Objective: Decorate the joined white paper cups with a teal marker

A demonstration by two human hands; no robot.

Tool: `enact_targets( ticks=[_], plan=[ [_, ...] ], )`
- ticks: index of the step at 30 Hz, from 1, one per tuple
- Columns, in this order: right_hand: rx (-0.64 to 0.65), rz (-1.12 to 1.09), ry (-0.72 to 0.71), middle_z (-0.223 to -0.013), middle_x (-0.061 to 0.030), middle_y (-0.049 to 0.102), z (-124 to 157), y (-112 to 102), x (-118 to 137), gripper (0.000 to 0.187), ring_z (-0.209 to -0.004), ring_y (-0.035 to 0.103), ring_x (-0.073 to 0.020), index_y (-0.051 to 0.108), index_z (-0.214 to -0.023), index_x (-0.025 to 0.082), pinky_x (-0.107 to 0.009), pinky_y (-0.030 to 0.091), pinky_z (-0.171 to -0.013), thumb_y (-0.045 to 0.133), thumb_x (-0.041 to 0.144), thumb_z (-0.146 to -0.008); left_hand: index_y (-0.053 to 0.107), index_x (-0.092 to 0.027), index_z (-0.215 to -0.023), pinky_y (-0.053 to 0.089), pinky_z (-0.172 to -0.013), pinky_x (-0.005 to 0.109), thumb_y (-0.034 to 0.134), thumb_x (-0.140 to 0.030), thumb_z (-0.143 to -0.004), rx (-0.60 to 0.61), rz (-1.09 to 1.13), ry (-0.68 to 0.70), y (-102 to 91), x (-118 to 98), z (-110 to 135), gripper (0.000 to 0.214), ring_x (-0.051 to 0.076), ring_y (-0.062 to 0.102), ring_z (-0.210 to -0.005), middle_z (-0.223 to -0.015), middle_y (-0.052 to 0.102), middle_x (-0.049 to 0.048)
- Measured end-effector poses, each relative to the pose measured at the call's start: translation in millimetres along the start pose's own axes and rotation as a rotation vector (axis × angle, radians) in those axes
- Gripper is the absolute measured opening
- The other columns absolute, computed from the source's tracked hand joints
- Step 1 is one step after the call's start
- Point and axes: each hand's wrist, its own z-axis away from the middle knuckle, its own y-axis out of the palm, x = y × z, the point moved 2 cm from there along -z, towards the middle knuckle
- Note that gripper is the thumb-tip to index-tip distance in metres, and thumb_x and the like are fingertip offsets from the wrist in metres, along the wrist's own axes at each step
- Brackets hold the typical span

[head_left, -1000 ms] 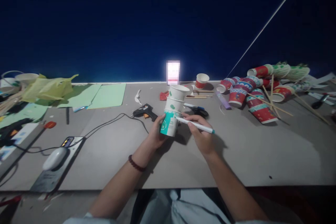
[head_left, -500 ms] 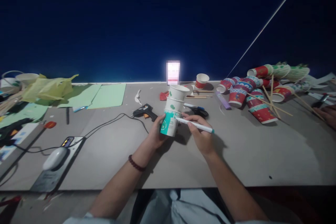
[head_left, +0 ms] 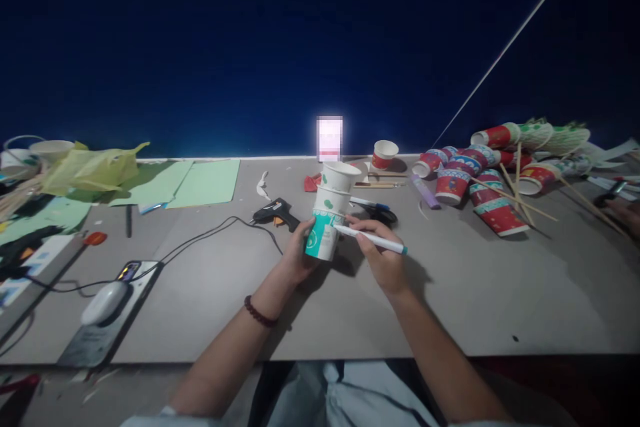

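Observation:
My left hand point(head_left: 299, 252) is wrapped round the bottom cup of a tilted stack of paper cups point(head_left: 330, 208), white with green marks, the lowest partly coloured teal. My right hand point(head_left: 383, 255) pinches a white marker with a teal cap point(head_left: 373, 239), and its tip touches the side of the lowest cup. Both hands hover just above the grey table point(head_left: 475, 293) near its middle.
A black glue gun point(head_left: 276, 213) with its cable lies left of the cups. Green paper sheets point(head_left: 200, 183) and a yellow bag point(head_left: 90, 167) are at the back left. Several red paper cups point(head_left: 475, 183) and wooden sticks are piled at the right. Another person's hand point(head_left: 631, 213) shows at the right edge.
My hands, the cups and the marker have hardly moved. The other person's hand at the right edge came into view half a second ago and has since drawn back a little.

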Motion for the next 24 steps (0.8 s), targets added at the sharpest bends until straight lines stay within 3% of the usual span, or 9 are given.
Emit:
enact_targets(
  ticks=[8, 14, 24],
  plan=[
    [-0.061, -0.011, 0.014, -0.104, -0.0015, 0.076, -0.8, 1.1, 0.6, 0.008, -0.108, 0.069, -0.0222, 0.069, -0.089, 0.027, -0.037, 0.051, -0.098, 0.062, 0.026, -0.086, 0.069, -0.010, -0.086, 0.053, -0.059, 0.031, 0.064, -0.035, -0.078, 0.025, -0.010, -0.005, -2.9, 0.8, -0.4, 0.027, 0.022, 0.067, -0.065, -0.076, 0.072, 0.0118],
    [-0.005, 0.009, 0.011, -0.110, -0.0037, 0.076, 0.3, 0.7, 0.9, 0.008, -0.111, 0.068, -0.0244, 0.070, -0.088, 0.025, -0.040, 0.051, -0.099, 0.063, 0.025, -0.085, 0.069, -0.010, -0.083, 0.052, -0.059, 0.030, 0.062, -0.034, -0.080, -0.022, -0.003, -0.002, -3.4, 0.3, -0.8, 0.025, 0.020, 0.064, -0.061, -0.072, 0.070, 0.0104],
    [-0.050, 0.020, 0.016, -0.104, -0.0038, 0.076, -0.7, 1.0, 1.4, 0.008, -0.107, 0.069, -0.0239, 0.069, -0.088, 0.025, -0.039, 0.052, -0.097, 0.062, 0.028, -0.086, 0.068, -0.010, -0.087, 0.053, -0.059, 0.031, 0.065, -0.034, -0.079, -0.034, 0.001, -0.010, -1.1, 0.7, 0.9, 0.025, 0.020, 0.066, -0.063, -0.074, 0.071, 0.0098]
  ],
)
